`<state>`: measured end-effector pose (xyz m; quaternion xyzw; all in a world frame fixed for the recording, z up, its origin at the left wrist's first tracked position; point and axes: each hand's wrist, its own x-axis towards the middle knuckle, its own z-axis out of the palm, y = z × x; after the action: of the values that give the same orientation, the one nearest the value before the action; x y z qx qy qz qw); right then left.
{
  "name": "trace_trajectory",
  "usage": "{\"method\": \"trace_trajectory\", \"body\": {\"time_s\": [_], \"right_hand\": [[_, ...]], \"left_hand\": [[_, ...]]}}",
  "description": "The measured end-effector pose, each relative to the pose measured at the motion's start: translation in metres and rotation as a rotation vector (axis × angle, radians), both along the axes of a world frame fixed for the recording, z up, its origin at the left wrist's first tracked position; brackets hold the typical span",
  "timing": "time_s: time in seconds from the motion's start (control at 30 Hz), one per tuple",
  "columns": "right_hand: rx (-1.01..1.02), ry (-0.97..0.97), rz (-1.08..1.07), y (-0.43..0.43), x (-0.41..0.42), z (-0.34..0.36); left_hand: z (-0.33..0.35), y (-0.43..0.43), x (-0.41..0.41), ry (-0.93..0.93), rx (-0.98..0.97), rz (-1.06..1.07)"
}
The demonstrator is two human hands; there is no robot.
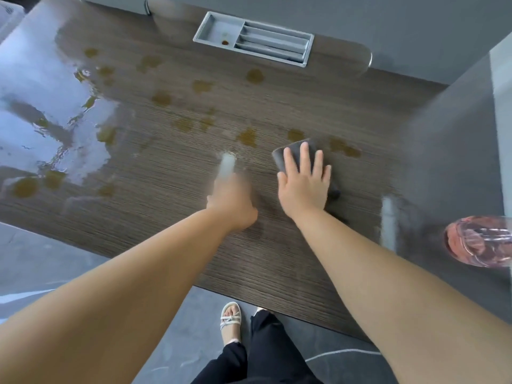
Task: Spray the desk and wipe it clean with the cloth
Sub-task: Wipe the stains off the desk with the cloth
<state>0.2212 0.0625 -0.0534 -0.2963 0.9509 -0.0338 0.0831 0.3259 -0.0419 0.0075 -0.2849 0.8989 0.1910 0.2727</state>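
The dark wood-grain desk [171,217] carries several brown stains [248,137] across its middle and left. My right hand [304,187] lies flat, fingers spread, pressing a folded grey cloth [293,149] onto the desk just below two of the stains. My left hand [234,203] is motion-blurred beside it, closed around a pale spray bottle [227,164] whose whitish end points away from me toward the stains. The bottle's shape is too smeared to read in detail.
A grey recessed tray [219,29] with slotted compartments sits at the desk's far edge. A grey partition [454,151] bounds the right side, with a clear pink container [479,239] by it. Bright window glare and wet film [55,120] cover the left. My feet stand below the near edge.
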Motion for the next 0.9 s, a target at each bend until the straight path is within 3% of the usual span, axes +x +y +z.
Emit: {"method": "trace_trajectory", "body": {"time_s": [0.1,0.17,0.3,0.33,0.5,0.53,0.67,0.7,0.73,0.83,0.9], "right_hand": [[-0.012,-0.032,0.366,0.008,0.006,0.003],[-0.017,-0.043,0.447,0.016,-0.016,0.004],[0.009,-0.037,-0.004,0.015,-0.024,0.001],[0.009,-0.029,-0.032,0.01,-0.015,0.002],[0.007,-0.039,0.5,0.044,-0.011,0.006],[0.017,-0.033,0.46,0.052,-0.021,0.005],[0.027,-0.061,-0.152,0.05,-0.023,0.001],[0.022,-0.06,-0.184,0.044,-0.012,0.001],[-0.002,-0.045,-0.123,0.041,0.0,0.001],[-0.009,-0.02,0.382,0.063,0.014,0.001],[0.014,-0.017,0.493,0.085,-0.009,0.001]], "left_hand": [[0.0,0.002,-0.003,-0.021,-0.019,-0.013],[0.0,0.0,-0.002,-0.018,-0.017,-0.018],[0.0,-0.002,0.0,-0.009,0.0,-0.028],[0.001,-0.002,0.0,-0.011,0.0,-0.029],[0.003,-0.004,-0.007,-0.029,-0.005,-0.04],[0.005,-0.006,-0.008,-0.024,-0.005,-0.031],[0.008,-0.004,-0.012,-0.007,0.014,0.059],[0.007,-0.002,-0.014,-0.007,0.016,0.087],[0.006,0.001,-0.016,-0.005,0.015,0.105],[0.006,0.013,-0.023,0.038,0.006,0.091],[0.009,0.018,-0.028,0.073,0.022,0.018]]}}
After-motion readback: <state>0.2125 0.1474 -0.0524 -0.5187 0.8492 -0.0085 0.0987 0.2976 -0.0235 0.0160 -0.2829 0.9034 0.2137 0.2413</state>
